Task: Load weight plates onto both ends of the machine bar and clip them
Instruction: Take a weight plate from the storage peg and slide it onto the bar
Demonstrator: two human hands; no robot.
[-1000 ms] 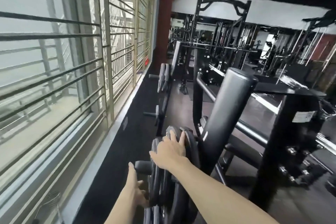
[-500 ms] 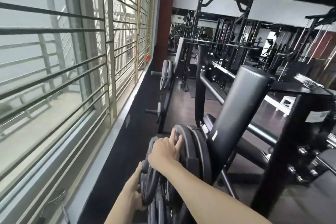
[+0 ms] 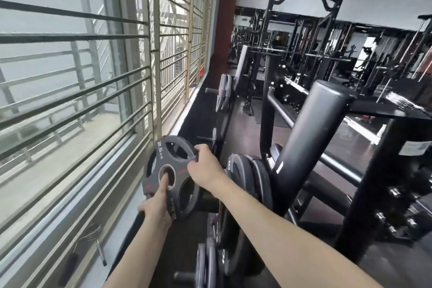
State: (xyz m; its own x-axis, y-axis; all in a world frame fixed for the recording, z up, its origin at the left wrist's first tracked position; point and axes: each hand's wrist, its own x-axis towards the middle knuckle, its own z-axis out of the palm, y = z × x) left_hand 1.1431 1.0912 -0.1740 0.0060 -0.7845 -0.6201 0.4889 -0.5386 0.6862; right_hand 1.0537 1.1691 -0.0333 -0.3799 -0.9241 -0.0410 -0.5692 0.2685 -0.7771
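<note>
A small black 2.5 kg weight plate (image 3: pixel 163 159) with grip cut-outs is held in the air, off the black peg (image 3: pixel 207 202), its face turned toward me. My left hand (image 3: pixel 157 206) grips its lower edge, with a finger reaching into the centre hole. My right hand (image 3: pixel 203 166) grips its upper right rim. Two larger black plates (image 3: pixel 250 175) stay on the peg just to the right, against the thick padded roller (image 3: pixel 308 133) of the machine.
A barred window (image 3: pixel 81 100) and its sill run along the left. A spring clip (image 3: pixel 90 234) lies on the sill. More plates hang on pegs below (image 3: pixel 207 266) and farther ahead (image 3: pixel 223 93). Black machine frames (image 3: pixel 374 182) crowd the right.
Both hands have pulled the small plate off the peg and lifted it up and to the left, turning its face toward me. The camera view has shifted slightly.
</note>
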